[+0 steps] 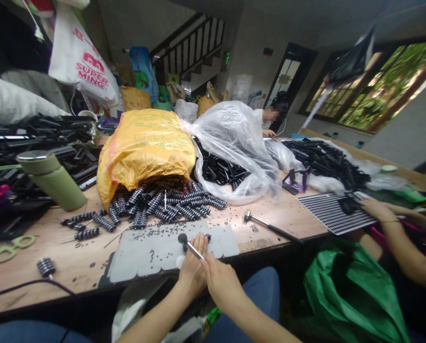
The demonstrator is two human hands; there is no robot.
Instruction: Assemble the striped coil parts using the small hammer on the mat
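Observation:
My right hand (224,282) is closed round a small hammer (195,251) with a silver shaft and a dark round head that points up and left. Just left of it, my left hand (193,270) rests low over the grey mat (137,257), its fingers pressed together. A small dark piece shows at its fingertips, too little of it to name. Tiny black bits (152,255) are scattered over the mat. Behind it, black-and-white checkered cylinders (155,202) spill in a heap from a yellow sack (148,138).
Another hammer (270,226) lies to the right. A green flask (55,183), scissors (14,247) and thin metal rods are on the left. A clear plastic bag (237,143) holds black parts. At right, another person's hand (379,209) touches a checkered sheet (332,214).

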